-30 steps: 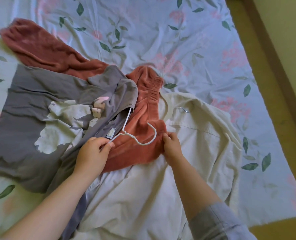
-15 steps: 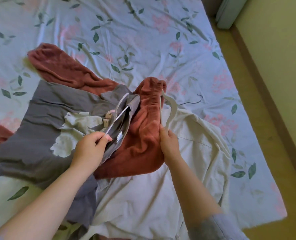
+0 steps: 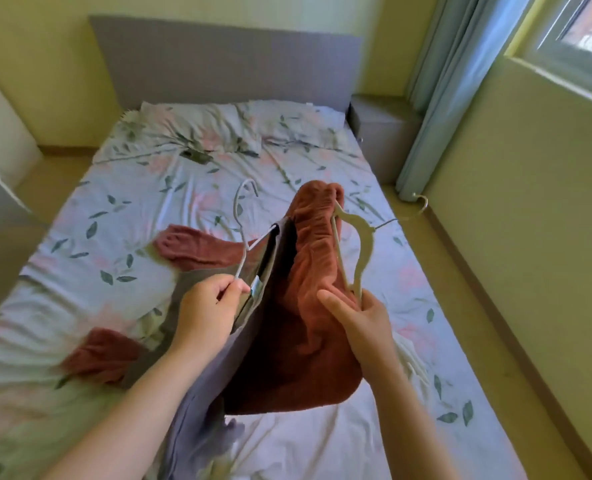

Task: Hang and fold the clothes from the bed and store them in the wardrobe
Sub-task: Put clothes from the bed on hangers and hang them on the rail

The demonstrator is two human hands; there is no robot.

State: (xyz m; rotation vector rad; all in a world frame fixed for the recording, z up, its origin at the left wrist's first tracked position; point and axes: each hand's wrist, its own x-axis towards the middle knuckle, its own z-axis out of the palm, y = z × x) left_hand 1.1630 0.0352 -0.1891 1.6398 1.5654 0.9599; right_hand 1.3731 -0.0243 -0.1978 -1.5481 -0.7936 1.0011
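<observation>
Clothes are partly on hangers and none is in the wardrobe yet, which no part of the view clearly shows. The grey garment (image 3: 211, 393) hangs from a thin white hanger (image 3: 241, 261), lifted above the bed (image 3: 121, 209). The left hand (image 3: 208, 313) grasps that hanger by its wire, fingers curled round it. Just beside it, touching the grey cloth, the rust-red garment (image 3: 305, 306) is bunched on a cream hanger (image 3: 360, 247). The right hand (image 3: 364, 320) grips the lower end of this hanger, with 1 finger stretched out along the red cloth.

By my reading, 2 pieces are hung, or nearly so, and ready to carry. The red one sits crumpled on its hanger and may need straightening.

More rust-red cloth lies on the sheet at 2 places, one beyond the left hand (image 3: 197, 249) and one near the left forearm (image 3: 104, 355). Whether it belongs to the held piece, I cannot tell. A pale garment (image 3: 410, 358) shows on the sheet under the right wrist. So carrying to the wardrobe is left, and probably folding or hanging of what stays on the bed.
</observation>
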